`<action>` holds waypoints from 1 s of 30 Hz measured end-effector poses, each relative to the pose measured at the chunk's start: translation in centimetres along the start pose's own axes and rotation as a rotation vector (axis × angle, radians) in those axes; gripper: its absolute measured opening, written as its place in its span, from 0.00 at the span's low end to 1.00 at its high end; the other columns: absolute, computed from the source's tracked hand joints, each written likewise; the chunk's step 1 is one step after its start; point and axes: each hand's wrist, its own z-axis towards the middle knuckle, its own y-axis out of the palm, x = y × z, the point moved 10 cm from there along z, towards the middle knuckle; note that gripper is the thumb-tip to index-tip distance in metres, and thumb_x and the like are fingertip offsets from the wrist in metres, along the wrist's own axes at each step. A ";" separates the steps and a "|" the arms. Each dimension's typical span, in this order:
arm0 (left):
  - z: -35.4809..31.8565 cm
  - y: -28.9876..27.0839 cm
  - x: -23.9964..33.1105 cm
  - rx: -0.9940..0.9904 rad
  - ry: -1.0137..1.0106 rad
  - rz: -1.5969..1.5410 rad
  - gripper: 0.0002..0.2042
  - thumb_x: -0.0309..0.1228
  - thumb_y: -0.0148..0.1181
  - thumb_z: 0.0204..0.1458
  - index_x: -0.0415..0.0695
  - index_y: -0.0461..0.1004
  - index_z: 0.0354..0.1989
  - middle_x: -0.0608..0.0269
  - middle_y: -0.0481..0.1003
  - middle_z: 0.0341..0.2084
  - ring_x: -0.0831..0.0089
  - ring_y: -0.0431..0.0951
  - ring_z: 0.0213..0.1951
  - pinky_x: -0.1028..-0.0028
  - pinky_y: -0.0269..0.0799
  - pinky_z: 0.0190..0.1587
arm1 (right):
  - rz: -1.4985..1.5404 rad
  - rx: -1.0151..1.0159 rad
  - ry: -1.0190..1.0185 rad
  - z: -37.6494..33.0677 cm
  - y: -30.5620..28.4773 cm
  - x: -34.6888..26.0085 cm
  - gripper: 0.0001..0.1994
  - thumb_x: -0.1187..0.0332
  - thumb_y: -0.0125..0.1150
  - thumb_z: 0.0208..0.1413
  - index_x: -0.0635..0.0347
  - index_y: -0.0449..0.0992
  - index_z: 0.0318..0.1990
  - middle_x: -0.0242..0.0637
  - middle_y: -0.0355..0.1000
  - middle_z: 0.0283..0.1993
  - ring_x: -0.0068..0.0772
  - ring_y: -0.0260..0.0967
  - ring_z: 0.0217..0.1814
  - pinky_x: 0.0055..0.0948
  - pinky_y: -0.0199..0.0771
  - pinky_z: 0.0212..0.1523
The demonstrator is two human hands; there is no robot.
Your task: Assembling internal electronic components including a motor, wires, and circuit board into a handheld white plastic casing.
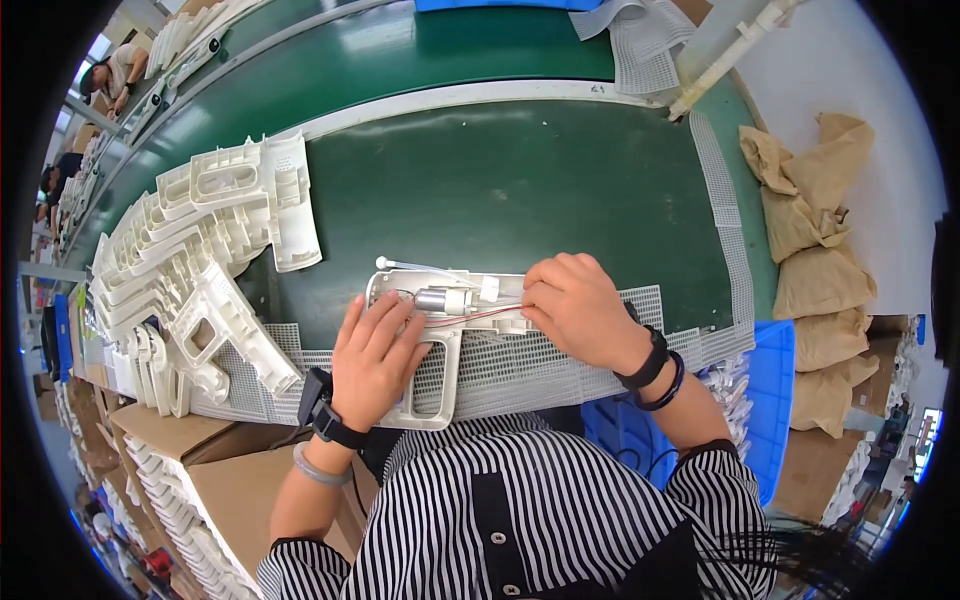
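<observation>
A white plastic half shell with a looped handle [449, 385] lies open side up near the table's front edge. Inside it sits a silver cylindrical motor [432, 299] with a white end piece. A thin clear tube with a round white tip [382, 262] runs along the shell's far side. Red and white wires [480, 316] stretch along the shell toward my right hand [585, 310], whose curled fingers pinch them at the right end. My left hand [376, 362] rests over the shell's left end, fingers stretched out beside the motor. Its fingertips partly cover the shell.
Many similar white shells [230, 200] are piled at the left of the green table [500, 190]. A cardboard box [240, 470] stands at lower left, a blue bin [770, 400] with parts at right. Brown paper bags [820, 280] stand beyond the table's right edge. Perforated grey matting [720, 190] edges the table.
</observation>
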 end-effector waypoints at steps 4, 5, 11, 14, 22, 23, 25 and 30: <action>-0.9 1.1 0.1 -0.145 0.001 0.011 0.26 0.47 0.62 0.56 0.44 0.76 0.58 0.60 0.74 0.57 0.57 0.69 0.65 0.46 0.52 0.71 | -0.070 -0.028 0.009 -0.2 0.6 0.3 0.03 0.71 0.67 0.51 0.55 0.79 0.33 0.28 0.72 0.42 0.34 0.68 0.44 0.37 0.65 0.51; -0.9 1.1 0.1 -0.146 -0.002 0.011 0.26 0.47 0.62 0.56 0.44 0.76 0.58 0.60 0.74 0.57 0.57 0.69 0.65 0.46 0.52 0.71 | -0.068 -0.031 0.008 -0.3 0.6 0.3 0.03 0.71 0.67 0.51 0.55 0.79 0.33 0.28 0.72 0.42 0.34 0.68 0.44 0.37 0.65 0.51; -0.7 2.0 0.4 -0.301 -0.020 0.063 0.33 0.55 0.56 0.57 0.42 0.72 0.62 0.57 0.70 0.61 0.59 0.62 0.69 0.45 0.47 0.73 | -0.038 -0.061 -0.106 -0.8 0.7 -0.5 0.07 0.70 0.67 0.52 0.55 0.80 0.39 0.33 0.72 0.47 0.38 0.68 0.49 0.41 0.63 0.56; -0.5 2.1 0.6 -0.348 0.001 0.130 0.34 0.56 0.55 0.57 0.40 0.71 0.62 0.54 0.69 0.61 0.57 0.62 0.69 0.45 0.47 0.73 | 0.052 -0.063 -0.055 -1.3 0.8 -0.7 0.09 0.69 0.68 0.51 0.56 0.80 0.40 0.36 0.72 0.52 0.41 0.67 0.55 0.44 0.61 0.61; 0.5 1.7 0.6 -0.295 -0.096 0.048 0.33 0.52 0.62 0.54 0.36 0.73 0.58 0.52 0.70 0.59 0.55 0.63 0.67 0.46 0.51 0.72 | 0.069 -0.018 0.002 -1.8 0.9 -0.5 0.14 0.65 0.71 0.50 0.56 0.78 0.43 0.35 0.71 0.55 0.40 0.66 0.61 0.45 0.58 0.67; 0.5 1.6 0.7 -0.294 -0.091 0.047 0.33 0.52 0.62 0.54 0.36 0.73 0.58 0.52 0.70 0.59 0.55 0.63 0.67 0.46 0.51 0.72 | 0.065 -0.016 0.005 -2.0 0.8 -0.5 0.14 0.65 0.71 0.50 0.56 0.78 0.43 0.35 0.71 0.55 0.40 0.66 0.61 0.45 0.58 0.67; 0.9 1.1 0.9 -0.250 -0.076 0.040 0.28 0.46 0.64 0.54 0.36 0.74 0.57 0.52 0.72 0.58 0.55 0.65 0.66 0.47 0.53 0.71 | -0.013 -0.029 -0.055 -2.4 1.0 -1.0 0.13 0.64 0.70 0.50 0.54 0.78 0.42 0.35 0.72 0.55 0.39 0.67 0.60 0.44 0.60 0.66; 2.0 0.0 1.3 -0.206 -0.078 0.031 0.19 0.33 0.66 0.52 0.39 0.76 0.51 0.55 0.76 0.52 0.55 0.71 0.61 0.48 0.58 0.69 | -0.076 0.031 -0.070 -2.7 0.5 -1.5 0.14 0.63 0.71 0.50 0.54 0.80 0.43 0.37 0.72 0.57 0.40 0.68 0.59 0.47 0.65 0.63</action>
